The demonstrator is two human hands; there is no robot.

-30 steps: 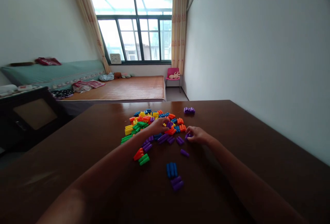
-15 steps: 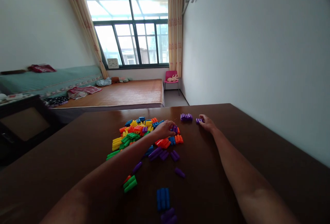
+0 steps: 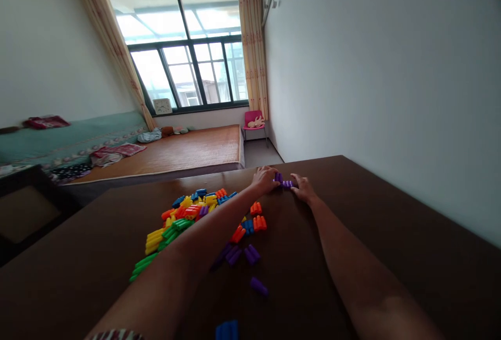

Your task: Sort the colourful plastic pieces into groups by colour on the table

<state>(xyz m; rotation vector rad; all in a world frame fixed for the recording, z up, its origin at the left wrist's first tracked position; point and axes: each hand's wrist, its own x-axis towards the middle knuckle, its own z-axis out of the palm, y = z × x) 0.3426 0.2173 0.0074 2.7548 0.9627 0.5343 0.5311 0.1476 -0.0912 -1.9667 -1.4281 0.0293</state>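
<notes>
Head view: a glossy dark-brown wooden bench (image 3: pixel 376 220) carries a pile of multicoloured plastic tubes (image 3: pixel 191 211); right of it, the left hand (image 3: pixel 265 179) curls at a ribbed purple plastic row (image 3: pixel 287 184), grip unclear, while the right hand (image 3: pixel 304 189) has fingers parted at its end.

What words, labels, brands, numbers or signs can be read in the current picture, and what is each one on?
None can be read.
Square clock at the window: any markings on its face are too small and blurred to read.
Purple pieces between the hands: no lettering can be made out.
Colored pile on the table: no lettering can be made out.
</notes>
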